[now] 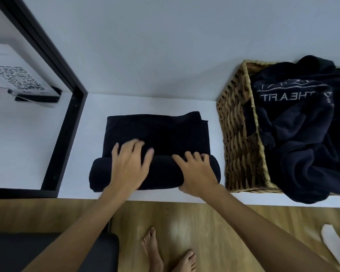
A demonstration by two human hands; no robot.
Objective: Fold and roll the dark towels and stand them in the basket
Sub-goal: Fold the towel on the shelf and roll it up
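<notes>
Left hand (130,163): fingers spread wide and nearly straight, palm down on the rolled near end of the dark towel (157,138), fingertips reaching onto its flat part. Right hand (197,171): fingers bent over the top of the same roll, thumb tucked at its near side, gripping the roll. Dark towel: folded into a narrow band, lying on the white shelf (145,103) between the black frame (67,122) and the wicker basket (238,134); near end rolled up, far part flat. Wicker basket: at the right end of the shelf, just beside the towel, holding a heap of loose dark towels (302,134), 1 corner hanging over the shelf's front edge. Writing: white letters on 1 towel in the basket, seen reversed, reading about "THEAFIT"; the rest is too creased to read. White card with QR codes (18,79): far left, behind the black frame, text too small to read. Wall (165,36): plain white. Floor (224,232): wood-look boards, 2 bare feet (165,254) standing on them.
</notes>
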